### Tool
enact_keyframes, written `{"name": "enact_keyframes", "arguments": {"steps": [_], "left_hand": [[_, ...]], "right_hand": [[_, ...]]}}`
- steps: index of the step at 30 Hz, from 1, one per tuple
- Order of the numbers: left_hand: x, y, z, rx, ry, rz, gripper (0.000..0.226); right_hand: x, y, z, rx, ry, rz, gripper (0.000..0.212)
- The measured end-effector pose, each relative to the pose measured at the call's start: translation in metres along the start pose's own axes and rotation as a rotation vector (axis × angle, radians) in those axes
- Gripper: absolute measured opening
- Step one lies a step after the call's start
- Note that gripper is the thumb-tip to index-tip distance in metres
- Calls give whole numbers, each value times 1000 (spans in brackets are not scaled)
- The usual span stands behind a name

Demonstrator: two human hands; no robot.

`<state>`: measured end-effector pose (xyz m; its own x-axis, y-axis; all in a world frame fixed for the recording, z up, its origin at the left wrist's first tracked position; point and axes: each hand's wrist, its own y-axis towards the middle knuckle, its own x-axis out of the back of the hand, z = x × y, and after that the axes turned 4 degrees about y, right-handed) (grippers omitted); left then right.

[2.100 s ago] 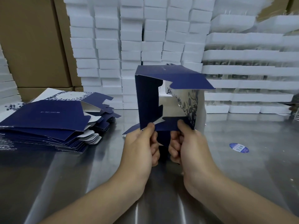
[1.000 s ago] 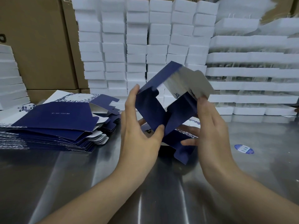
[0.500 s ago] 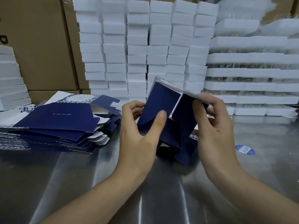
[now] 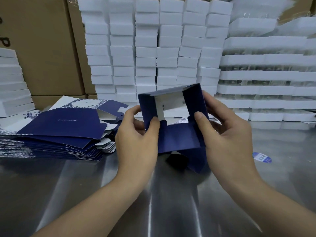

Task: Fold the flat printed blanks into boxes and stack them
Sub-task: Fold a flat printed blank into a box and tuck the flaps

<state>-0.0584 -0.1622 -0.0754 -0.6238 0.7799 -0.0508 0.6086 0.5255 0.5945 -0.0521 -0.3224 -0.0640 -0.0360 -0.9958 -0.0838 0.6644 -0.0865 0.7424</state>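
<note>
The left hand [image 4: 136, 134] and right hand [image 4: 224, 132] each grip a side of the box [image 4: 179, 139], thumbs pressing its near flaps inward. Half a second ago it was tilted. Now it is squared, open end facing the person, low over the table [image 4: 171, 202]. This end looks ready to close. The blanks [image 4: 59, 132] wait at left.

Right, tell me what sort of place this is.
Probably a packing bench in a warehouse or factory: a pile of flat printed blanks on a steel table, stacks of white foam blocks behind, brown cartons.
</note>
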Motion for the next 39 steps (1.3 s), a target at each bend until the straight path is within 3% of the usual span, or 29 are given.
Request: {"name": "enact_keyframes", "arguments": {"steps": [5,9,11,14,16,19,20,23,26,31,36,39], "left_hand": [[-1,2,0,54,-79,-9,17],[0,3,1,111,-201,-87,22],[-1,2,1,117,-223,-123,22],[-4,-2,-1,145,-262,-134,18],[-6,-5,-3,217,-312,-117,16],[-11,-10,-7,303,-404,-88,17],[-12,-11,-9,326,-423,-70,18],[-13,-17,-14,415,-467,9,8],[-15,-20,-15,406,-437,61,15],[-17,-26,-15,359,-408,196,28],[-11,-23,-14,316,-408,416,41],[-9,-17,-12,253,-163,440,31]], "right_hand": [[1,1,1,4,-1,36,49],[-5,-6,-2,-208,-18,-17,63],[-7,-7,-1,-363,-1,-45,80],[-8,-7,1,-480,10,27,94],[-12,-10,1,-487,-17,98,87],[-20,-19,-5,-401,-78,172,36],[-21,-21,-5,-374,-91,175,27],[-18,-22,-5,-312,-165,167,45],[-13,-18,0,-263,-295,123,56],[-7,-10,-4,-197,-320,76,38],[-1,-3,-4,-158,-256,17,39],[3,3,-1,-130,-239,-10,27]]}}
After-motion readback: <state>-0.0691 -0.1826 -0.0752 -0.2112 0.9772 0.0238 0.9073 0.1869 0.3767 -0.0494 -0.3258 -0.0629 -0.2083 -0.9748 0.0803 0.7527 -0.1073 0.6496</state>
